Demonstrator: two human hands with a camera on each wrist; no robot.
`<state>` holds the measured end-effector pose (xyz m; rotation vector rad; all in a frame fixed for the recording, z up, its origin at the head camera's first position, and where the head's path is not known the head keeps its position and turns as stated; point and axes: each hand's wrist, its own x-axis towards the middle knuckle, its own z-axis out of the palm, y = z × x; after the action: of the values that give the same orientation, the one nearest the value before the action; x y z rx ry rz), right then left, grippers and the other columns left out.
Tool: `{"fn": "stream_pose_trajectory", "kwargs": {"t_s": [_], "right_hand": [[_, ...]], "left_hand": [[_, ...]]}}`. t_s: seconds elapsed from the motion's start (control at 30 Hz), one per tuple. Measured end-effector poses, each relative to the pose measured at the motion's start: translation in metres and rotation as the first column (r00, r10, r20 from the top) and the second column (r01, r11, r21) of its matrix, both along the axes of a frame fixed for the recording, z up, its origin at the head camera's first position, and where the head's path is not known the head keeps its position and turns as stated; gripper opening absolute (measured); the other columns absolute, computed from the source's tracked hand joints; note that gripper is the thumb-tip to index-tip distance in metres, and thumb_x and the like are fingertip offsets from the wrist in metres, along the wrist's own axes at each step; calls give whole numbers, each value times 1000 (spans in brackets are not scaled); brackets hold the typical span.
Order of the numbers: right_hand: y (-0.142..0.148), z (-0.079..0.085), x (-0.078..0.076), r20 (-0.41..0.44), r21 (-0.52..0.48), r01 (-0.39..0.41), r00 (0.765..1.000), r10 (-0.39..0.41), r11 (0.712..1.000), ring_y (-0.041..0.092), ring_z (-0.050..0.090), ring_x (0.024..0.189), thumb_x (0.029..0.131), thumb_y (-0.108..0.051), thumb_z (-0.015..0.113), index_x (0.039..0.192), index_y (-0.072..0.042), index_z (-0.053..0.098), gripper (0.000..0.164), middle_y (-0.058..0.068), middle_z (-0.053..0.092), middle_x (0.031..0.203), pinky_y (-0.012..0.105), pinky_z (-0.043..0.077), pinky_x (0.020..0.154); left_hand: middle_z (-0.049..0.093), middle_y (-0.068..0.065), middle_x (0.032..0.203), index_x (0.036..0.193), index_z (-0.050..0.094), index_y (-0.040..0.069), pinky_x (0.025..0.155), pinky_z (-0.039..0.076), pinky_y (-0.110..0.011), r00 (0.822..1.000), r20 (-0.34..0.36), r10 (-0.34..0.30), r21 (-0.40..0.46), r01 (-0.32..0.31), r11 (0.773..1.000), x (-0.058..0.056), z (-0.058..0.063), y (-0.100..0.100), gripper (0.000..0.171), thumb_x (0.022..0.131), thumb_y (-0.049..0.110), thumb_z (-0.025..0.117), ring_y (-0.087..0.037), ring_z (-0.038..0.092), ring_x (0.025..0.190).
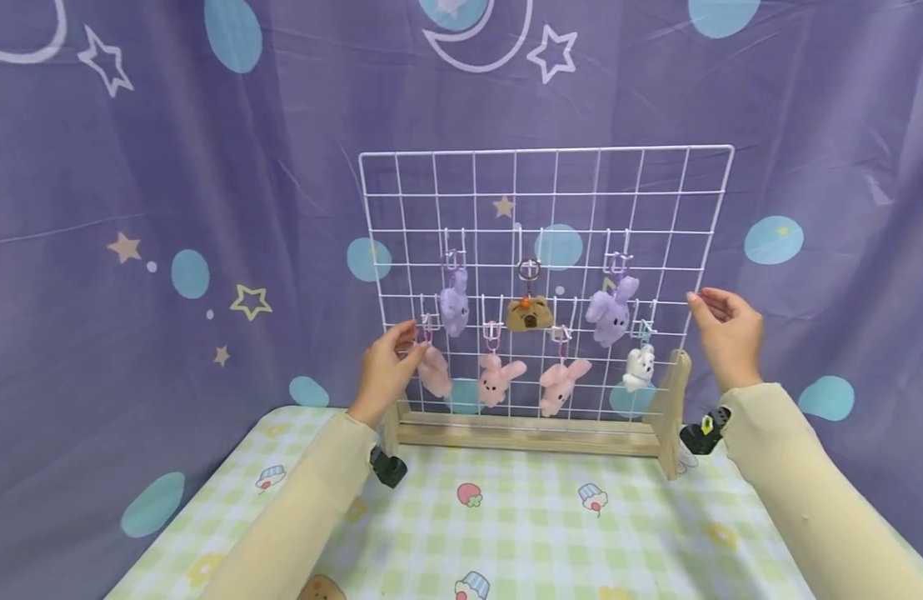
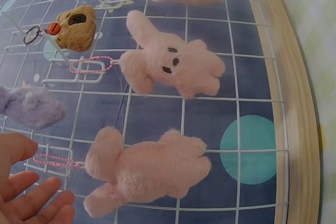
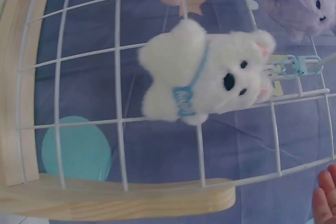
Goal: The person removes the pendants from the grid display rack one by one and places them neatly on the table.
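Observation:
My left hand [image 1: 382, 371] is at the grid's lower left, beside the leftmost pink plush bunny keychain [image 1: 435, 372]. In the left wrist view its fingers [image 2: 39, 203] are spread loosely near the pink bead chain, with nothing between them. That bunny [image 2: 152, 171] hangs on a hook with its back turned outward. My right hand [image 1: 731, 337] is raised at the right edge of the white wire grid [image 1: 559, 151], fingers lightly bent and holding nothing. Nearest to it hangs a white plush dog keychain [image 3: 226, 77] with a blue collar on a blue clasp.
Two more pink bunnies [image 1: 495, 382] hang in the lower row. Above are two purple bunnies [image 1: 610, 317] and a brown animal-head keychain [image 1: 529, 315]. A wooden stand [image 1: 529, 437] holds the grid on a checked tablecloth [image 1: 536, 533]. A brown object [image 1: 322, 588] lies at the front edge.

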<state>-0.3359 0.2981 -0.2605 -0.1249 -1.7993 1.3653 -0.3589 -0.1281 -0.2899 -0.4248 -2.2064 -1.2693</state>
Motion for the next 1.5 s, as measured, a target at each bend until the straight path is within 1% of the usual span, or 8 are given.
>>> {"fn": "stream_pose_trajectory", "kwargs": {"t_s": [0.27,0.4,0.6,0.67,0.87,1.13,1.3,1.5], "right_hand": [[-1,11,-6,-49,-24,89,995,-90,996,-11,53,70,86,-24,68,106,3,67,34,-30,52,70,6,42,67],[-2,13,-9,-66,-45,98,993,-101,994,-11,53,67,85,-21,69,98,-2,68,23,-31,52,65,6,42,66],[-3,18,-15,-57,-63,108,992,-112,992,-8,52,64,84,-20,70,83,-17,64,7,-27,53,65,8,42,64],[-4,20,-17,-56,-72,114,991,-118,991,-7,52,65,84,-20,71,80,-21,61,10,-25,52,66,8,42,64],[-7,22,-21,-71,-117,137,987,-146,984,-6,51,65,82,-17,72,77,-23,58,16,-23,52,66,9,42,64],[-14,21,-23,-109,-177,131,982,-151,975,-6,51,64,81,-13,73,75,-21,58,18,-22,52,65,10,43,65],[-15,15,-24,-109,-203,126,983,-150,971,-6,51,63,81,-11,73,73,-23,57,22,-22,52,64,10,43,64],[-14,7,-25,-81,-227,140,983,-162,964,-5,51,65,81,-13,73,74,-21,58,19,-20,52,65,10,43,65]], "left_hand": [[64,-20,115,122,56,-6,88,51,-39,1000,8,26,12,-27,1000,-10,4,7,37,89,9,63,-31,63,100],[65,-21,111,117,60,-7,85,52,-39,999,-7,37,33,-37,999,-13,4,7,32,88,6,62,-31,64,96],[67,-20,106,112,63,-5,81,54,-38,998,-11,63,54,-62,997,-15,3,7,26,89,7,61,-30,66,92],[68,-19,103,110,65,-4,79,54,-37,997,-15,79,59,-78,995,-17,4,8,24,89,8,61,-29,66,91],[70,-17,96,102,68,-3,74,54,-33,993,-42,111,83,-107,991,-21,6,11,19,89,9,64,-26,67,85],[71,-17,89,97,69,-3,64,48,-18,988,-65,138,136,-129,982,-22,7,13,17,87,9,66,-26,66,78],[71,-16,90,97,69,-2,62,47,-16,987,-47,155,140,-147,979,-22,7,14,15,87,9,66,-25,66,78],[71,-16,89,96,69,-1,62,46,-15,988,-21,151,144,-147,979,-23,7,15,15,87,10,66,-23,65,77]]}}
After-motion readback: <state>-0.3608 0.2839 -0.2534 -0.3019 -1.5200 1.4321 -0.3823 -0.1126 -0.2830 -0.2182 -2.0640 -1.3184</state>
